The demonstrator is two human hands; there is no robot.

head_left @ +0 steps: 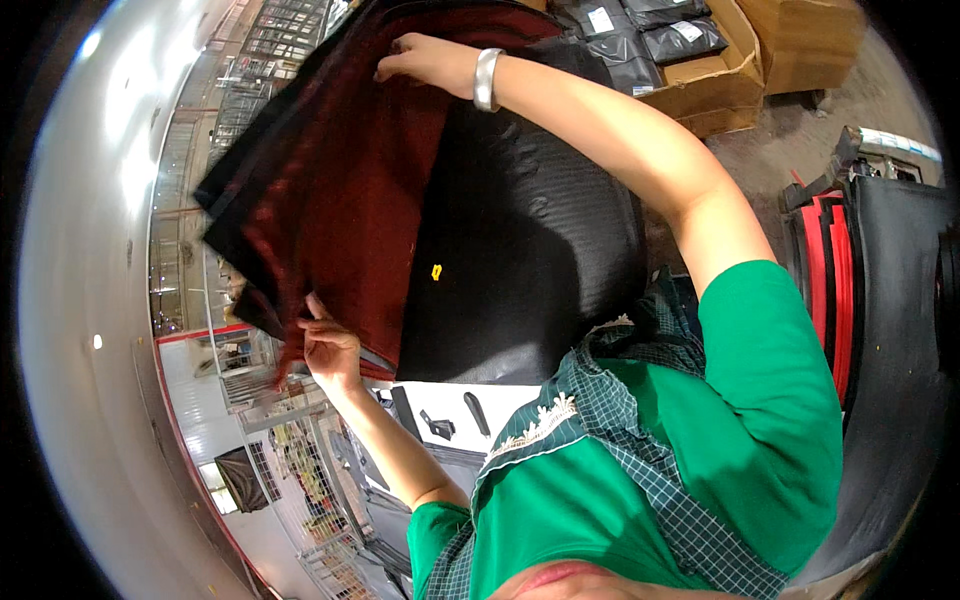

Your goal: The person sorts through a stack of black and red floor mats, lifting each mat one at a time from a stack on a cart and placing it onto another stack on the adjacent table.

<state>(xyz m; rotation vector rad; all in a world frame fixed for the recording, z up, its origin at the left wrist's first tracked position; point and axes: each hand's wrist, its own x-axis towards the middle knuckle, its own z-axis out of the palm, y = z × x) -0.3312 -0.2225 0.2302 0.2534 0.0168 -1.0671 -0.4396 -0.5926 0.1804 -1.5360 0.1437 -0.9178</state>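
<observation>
A large dark red sheet [400, 200] with black layers at its far left edge is raised at a slant and blurred by motion. My right hand [430, 65], with a silver bracelet at the wrist, is closed at the sheet's upper part, fingertips bent against it. Lower left, my left hand [332, 350] pinches near the sheet's lower edge, one finger pointing up; the exact contact is partly hidden. Beside the red lies a textured black sheet [520, 240], rounded on its right. On it rests a small yellow piece [436, 271].
Below the sheets, a black-handled tool [476, 413] and a small black part [437, 425] lie on a white surface. An open cardboard box [735, 85] holds dark wrapped packages [685, 40] at upper right. Red and black sheets [840, 290] stand at right. Wire racks [305, 470] are at lower left.
</observation>
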